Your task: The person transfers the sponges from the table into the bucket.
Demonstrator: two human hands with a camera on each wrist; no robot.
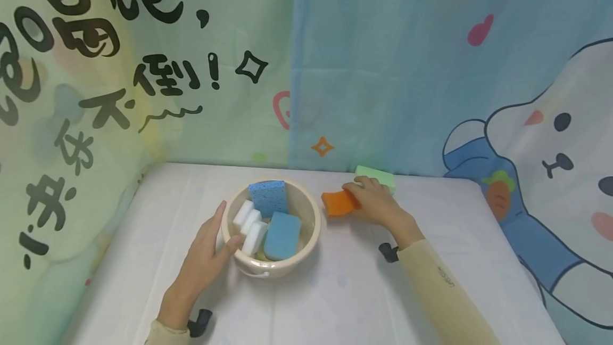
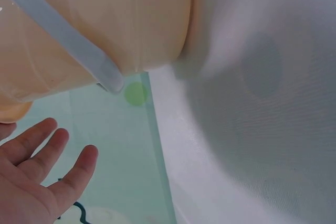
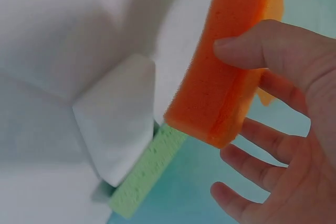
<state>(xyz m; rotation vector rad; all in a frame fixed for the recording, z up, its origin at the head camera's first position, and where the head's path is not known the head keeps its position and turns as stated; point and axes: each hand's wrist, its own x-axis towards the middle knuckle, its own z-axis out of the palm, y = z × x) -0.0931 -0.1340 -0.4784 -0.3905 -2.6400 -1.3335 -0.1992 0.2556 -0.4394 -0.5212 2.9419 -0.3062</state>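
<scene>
A cream bucket (image 1: 313, 233) stands on the table, holding blue sponges (image 1: 282, 236) and several white blocks (image 1: 255, 237). My left hand (image 1: 206, 252) rests at the bucket's left side, thumb over the rim and the other fingers along the outside. In the left wrist view, the fingers (image 2: 79, 174) of that hand are spread and fairly straight below the rim. To the right of the bucket, my right hand (image 1: 375, 201) pinches an orange sponge (image 1: 337, 204) between thumb and fingers. Beyond it lies a light green sponge (image 1: 375, 175), partly covered by the hand.
Beside the green sponge in the right wrist view is a white block (image 3: 118, 121), hidden in the head view. A white cloth covers the table (image 1: 335, 302). Printed curtains (image 1: 383, 68) hang along its back and left edges. The bucket's pale handle (image 2: 68, 35) hangs down.
</scene>
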